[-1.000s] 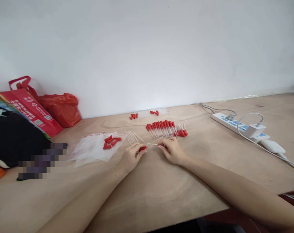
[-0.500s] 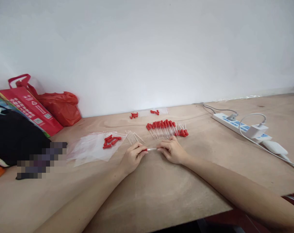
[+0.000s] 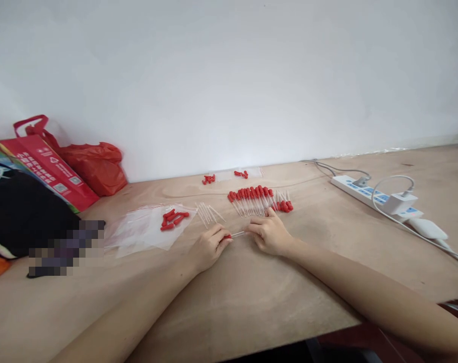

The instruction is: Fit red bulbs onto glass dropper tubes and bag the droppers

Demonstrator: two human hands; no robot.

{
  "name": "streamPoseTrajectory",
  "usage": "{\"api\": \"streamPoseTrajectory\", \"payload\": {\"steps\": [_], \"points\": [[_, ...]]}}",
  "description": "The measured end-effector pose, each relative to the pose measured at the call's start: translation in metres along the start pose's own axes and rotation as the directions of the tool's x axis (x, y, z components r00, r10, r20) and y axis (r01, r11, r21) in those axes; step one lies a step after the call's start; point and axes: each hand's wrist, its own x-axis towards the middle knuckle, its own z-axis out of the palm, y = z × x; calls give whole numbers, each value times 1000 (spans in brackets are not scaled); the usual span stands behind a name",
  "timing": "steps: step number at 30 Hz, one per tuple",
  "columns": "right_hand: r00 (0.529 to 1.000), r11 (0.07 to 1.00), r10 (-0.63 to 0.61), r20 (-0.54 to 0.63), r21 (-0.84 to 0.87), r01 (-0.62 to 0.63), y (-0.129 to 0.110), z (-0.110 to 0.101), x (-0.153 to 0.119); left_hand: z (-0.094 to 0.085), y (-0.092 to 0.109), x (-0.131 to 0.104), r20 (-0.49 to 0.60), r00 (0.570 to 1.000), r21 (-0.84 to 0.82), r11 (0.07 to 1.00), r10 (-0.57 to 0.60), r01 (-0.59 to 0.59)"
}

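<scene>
My left hand (image 3: 208,247) pinches a small red rubber bulb (image 3: 227,236) at the end of a clear thin tube (image 3: 238,234). My right hand (image 3: 269,233) pinches the tube's other end, so both hands hold one dropper just above the wooden table (image 3: 251,297). Behind my hands lies a row of finished droppers with red bulbs (image 3: 259,199). To the left are bare clear tubes (image 3: 208,213) and loose red bulbs (image 3: 173,220) on a clear plastic bag (image 3: 138,232).
A white power strip (image 3: 376,197) with a plugged charger and cable lies at the right. Red bags (image 3: 88,169) and a dark bag (image 3: 20,217) stand at the left by the wall. More red bulbs (image 3: 224,176) lie near the wall.
The bulb and the tube were apart; my hands brought them together, and the bulb now sits on the tube's end. Both hands shifted slightly nearer to me.
</scene>
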Motion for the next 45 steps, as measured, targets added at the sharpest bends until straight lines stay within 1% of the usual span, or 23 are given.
{"api": "streamPoseTrajectory", "payload": {"steps": [5,11,17,21,24,26,28,29,31,32,34,36,38,39,42,45], "points": [[1000,998,15,4,66,-16,-5,1,-1,-2,3,1,-2,1000,59,998,17,-17],[997,990,47,65,131,-55,-14,2,0,-3,4,1,7,997,130,988,82,-82],[983,978,118,137,155,-139,-19,5,3,-4,5,2,16,993,170,978,119,-120],[973,979,144,178,115,-166,-21,3,7,-4,0,3,10,992,190,974,123,-123],[977,989,111,185,78,-127,-22,-3,11,-6,-5,3,-39,993,184,977,115,-106],[983,994,82,165,58,-92,-23,-8,14,-9,-9,3,-79,993,187,980,83,-67],[984,993,106,143,36,-112,-19,-12,15,-13,-14,3,-105,994,213,977,15,7],[979,987,152,133,31,-158,-16,-14,16,-16,-17,2,-120,992,239,969,-31,60],[948,951,301,106,44,-307,-5,-14,18,-21,-25,-1,-168,975,311,931,-146,193],[918,917,387,83,62,-393,2,-13,20,-24,-30,-3,-204,956,349,897,-209,271],[833,828,552,26,100,-552,16,-9,27,-29,-39,-6,-263,907,409,814,-328,413],[745,742,667,-29,114,-660,28,-2,37,-35,-46,-9,-291,856,446,731,-427,516],[685,687,726,-59,95,-721,34,7,47,-40,-51,-12,-298,812,474,661,-501,582],[667,670,743,-63,79,-738,35,12,53,-43,-53,-13,-298,792,486,629,-533,607],[635,637,770,-59,33,-770,33,24,68,-49,-56,-16,-287,742,505,563,-605,654],[611,612,790,-49,-1,-791,30,31,76,-52,-59,-19,-265,720,509,541,-642,670]]}}
